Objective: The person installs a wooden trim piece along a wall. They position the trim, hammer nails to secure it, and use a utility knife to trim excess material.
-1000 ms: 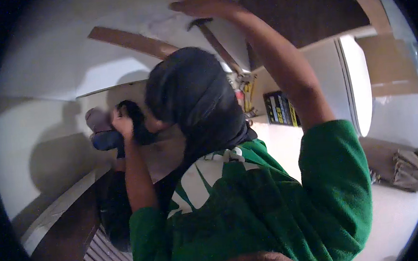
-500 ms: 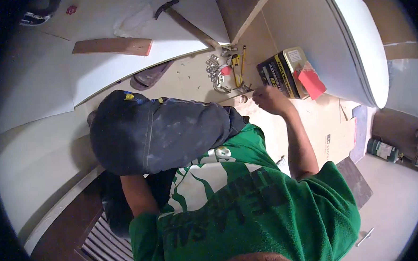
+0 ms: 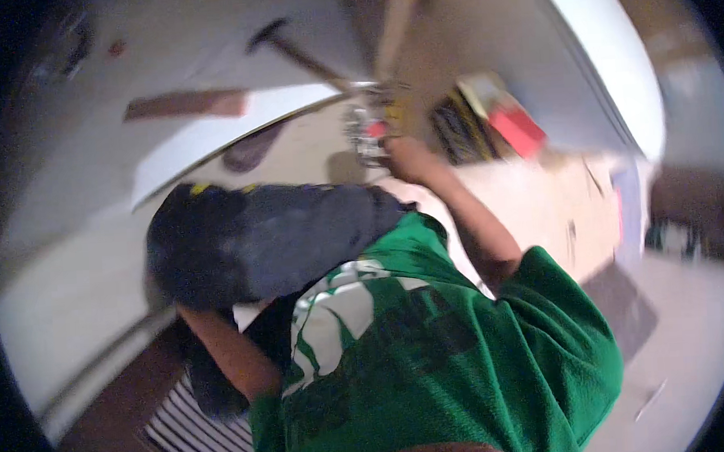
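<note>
My bare right hand [image 3: 410,158] swung toward ten o'clock, nearing jumbled silvery metal hardware [image 3: 363,128] — whether my fingers [image 3: 393,148] grip anything, I can't tell.

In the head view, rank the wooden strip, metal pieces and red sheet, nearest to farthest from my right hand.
1. Metal pieces, just left of your right hand.
2. Red sheet, to its right.
3. Wooden strip, far left.
</note>
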Tool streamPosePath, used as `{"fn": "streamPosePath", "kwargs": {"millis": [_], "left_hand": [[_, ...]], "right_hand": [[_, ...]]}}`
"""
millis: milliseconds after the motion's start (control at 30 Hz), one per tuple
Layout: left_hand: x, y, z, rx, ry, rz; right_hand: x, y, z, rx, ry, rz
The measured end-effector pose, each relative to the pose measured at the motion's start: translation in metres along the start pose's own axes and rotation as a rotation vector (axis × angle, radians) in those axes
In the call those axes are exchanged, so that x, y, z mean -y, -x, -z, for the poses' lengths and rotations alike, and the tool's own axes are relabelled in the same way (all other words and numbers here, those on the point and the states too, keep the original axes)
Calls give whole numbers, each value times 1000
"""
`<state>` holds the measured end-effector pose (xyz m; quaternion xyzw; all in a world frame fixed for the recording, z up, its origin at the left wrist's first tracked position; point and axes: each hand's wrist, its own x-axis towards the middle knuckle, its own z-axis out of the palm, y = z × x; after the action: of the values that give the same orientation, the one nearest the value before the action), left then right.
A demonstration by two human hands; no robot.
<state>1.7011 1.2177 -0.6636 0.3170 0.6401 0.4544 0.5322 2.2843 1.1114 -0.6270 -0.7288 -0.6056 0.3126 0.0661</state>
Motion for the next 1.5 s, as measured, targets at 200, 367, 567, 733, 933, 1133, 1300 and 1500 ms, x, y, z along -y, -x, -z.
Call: {"fn": "streamPosePath", "kwargs": {"millis": [200, 367, 567, 733, 933, 1133, 1300, 1500], "left_hand": [[29, 6, 13, -9, -104, 66], [15, -9, 49, -52, -83, -4], [-29, 42, -80, -89, 18, 5], [-9, 45, -51, -73, 166, -112], [39, 4, -99, -257, -844, -384], [-59, 79, -18, -462, -547, -611], [-93, 131, -116, -476, -193, -573], [-63, 294, -172, -531, -34, -935]], "right_hand": [[-54, 151, -39, -542, -531, -199], [-69, 199, -62, -665, -529, -422], [62, 115, 74, -948, -469, 361], [208, 81, 241, -1235, -288, 1353], [290, 127, 449, -1984, -68, 1128], [373, 85, 497, -1037, -32, 1471], [383, 132, 292, -861, 559, 1842], [419, 149, 179, -647, 480, 2512]]}}
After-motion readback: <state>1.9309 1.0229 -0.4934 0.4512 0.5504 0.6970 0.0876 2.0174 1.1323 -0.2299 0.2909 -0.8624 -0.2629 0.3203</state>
